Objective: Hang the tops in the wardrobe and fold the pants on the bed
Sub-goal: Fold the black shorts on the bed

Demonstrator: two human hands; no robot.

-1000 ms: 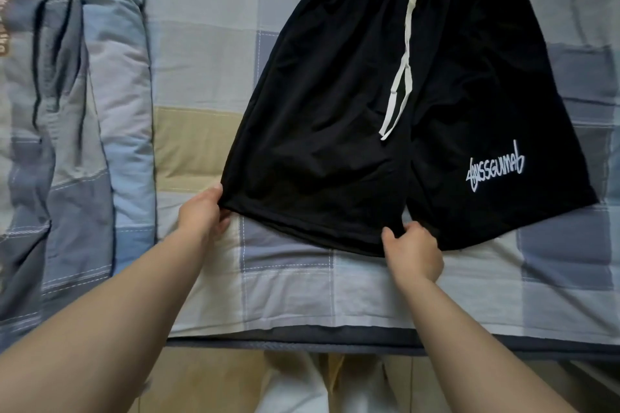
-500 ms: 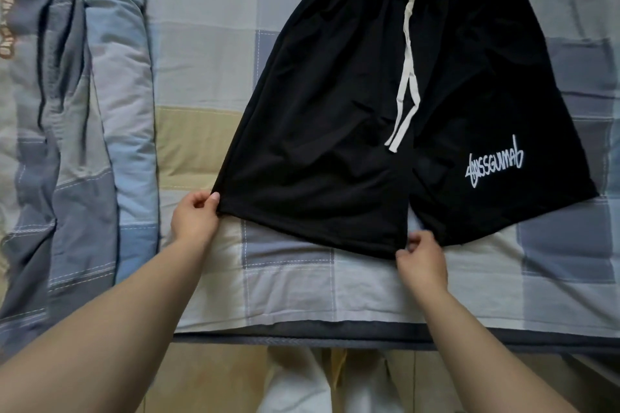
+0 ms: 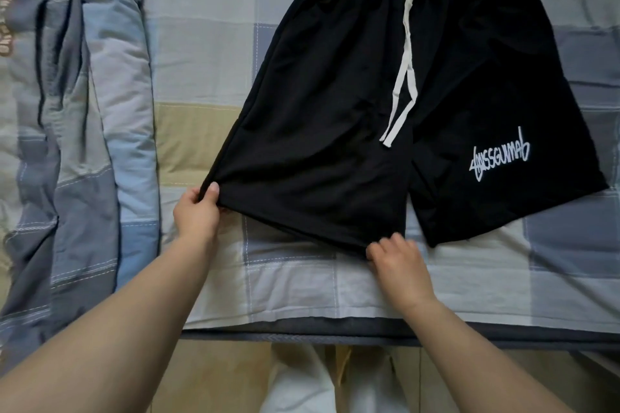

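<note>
Shorts point(image 3: 385, 94), black with a white drawstring point(image 3: 404, 60), lie spread front-up on the checked bed point(image 3: 208, 54), waistband at the far edge, both leg hems toward the near edge. In the head view, the only view here, the left hand point(image 3: 198, 211) pinches the outer corner of the left leg's hem between thumb and fingers, while the right hand point(image 3: 397, 260) grips the inner end of that same hem, near the crotch, fingers curled over the fabric. A rumpled quilt point(image 3: 77, 111) lies bunched along the left side of the bed. The danger from here, as I read it: the cloth looks thin and slippery, so if that leg gets folded across with the two hands pulling unevenly, the hem could twist or the layers bunch, and the loose drawstring could get trapped crookedly inside the fold. Against the frame half a second ago, the left hand has drawn its corner out leftward and a touch nearer, the right hand has slid left along the hem, and the leg now looks pulled tauter and flatter.
</note>
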